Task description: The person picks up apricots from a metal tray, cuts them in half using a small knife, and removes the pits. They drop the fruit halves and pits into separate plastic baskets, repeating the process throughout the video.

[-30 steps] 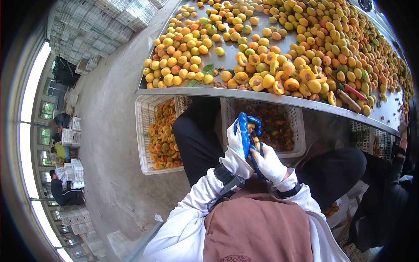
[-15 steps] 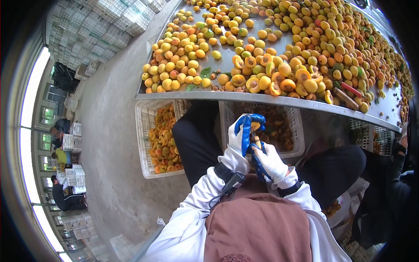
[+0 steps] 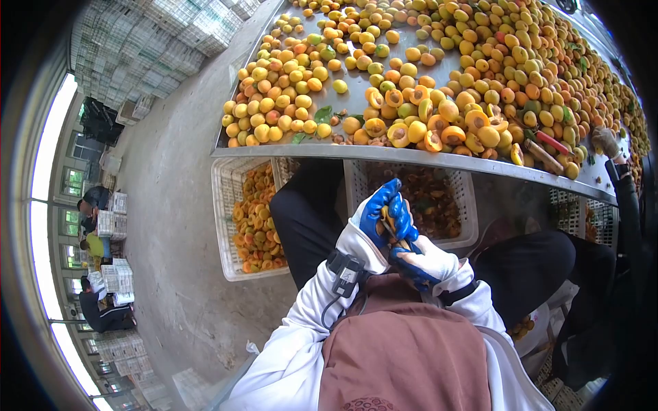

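My left hand (image 3: 372,218), in a white glove with a blue coated palm, is closed around an apricot (image 3: 388,223), which shows only as a yellow-orange sliver between the fingers. Pressed up against it from below is my right hand (image 3: 426,264), gloved the same way. Its fingers are closed on a small wooden-handled tool (image 3: 397,242), mostly hidden by the gloves. Both hands are over my lap, just below the edge of the metal table (image 3: 329,149). Cut apricot halves (image 3: 453,133) lie along that edge among whole apricots (image 3: 271,103).
Under the table stand a white crate (image 3: 236,270) of apricot halves and another crate (image 3: 469,236) with darker pieces. A red-handled tool (image 3: 551,142) rests on the table. At the right, a co-worker's gloved hand (image 3: 606,142) reaches over the fruit. Stacked crates (image 3: 151,48) line the far left.
My hands have come closer together and the blue fingers now cover more of the apricot and tool. At the right, a co-worker's gloved hand has come in over the table.
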{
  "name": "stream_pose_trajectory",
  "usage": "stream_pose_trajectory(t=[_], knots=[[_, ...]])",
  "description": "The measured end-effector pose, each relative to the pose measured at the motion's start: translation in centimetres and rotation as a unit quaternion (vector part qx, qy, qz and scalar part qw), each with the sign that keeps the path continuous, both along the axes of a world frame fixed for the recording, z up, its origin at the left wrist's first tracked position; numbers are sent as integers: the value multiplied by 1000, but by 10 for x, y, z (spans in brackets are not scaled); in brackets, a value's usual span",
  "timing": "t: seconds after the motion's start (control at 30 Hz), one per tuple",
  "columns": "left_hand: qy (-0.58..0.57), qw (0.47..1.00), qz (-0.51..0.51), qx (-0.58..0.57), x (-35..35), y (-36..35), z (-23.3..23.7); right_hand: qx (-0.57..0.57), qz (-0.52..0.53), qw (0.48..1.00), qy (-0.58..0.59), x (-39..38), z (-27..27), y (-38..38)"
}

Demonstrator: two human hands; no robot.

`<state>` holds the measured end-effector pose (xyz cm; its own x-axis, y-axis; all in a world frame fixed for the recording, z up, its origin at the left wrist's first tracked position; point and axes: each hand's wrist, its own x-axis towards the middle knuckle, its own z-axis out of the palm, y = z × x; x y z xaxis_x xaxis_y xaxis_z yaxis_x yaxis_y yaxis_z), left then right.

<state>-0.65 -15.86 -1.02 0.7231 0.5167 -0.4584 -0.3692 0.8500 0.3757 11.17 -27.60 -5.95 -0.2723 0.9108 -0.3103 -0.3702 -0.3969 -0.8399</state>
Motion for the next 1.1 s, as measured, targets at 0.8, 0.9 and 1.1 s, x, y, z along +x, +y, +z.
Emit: stream_pose_trajectory(t=[0.8,0.9,1.1], knots=[[665,150,64,729,-111,94,83,13,-189,935,-299,-2,-11,13],[604,231,3,763,-45,141,62,0,-185,936,-299,0,-3,15],[600,239,-241,724,56,208,27,-16,-196,935,-295,0,2,13]])
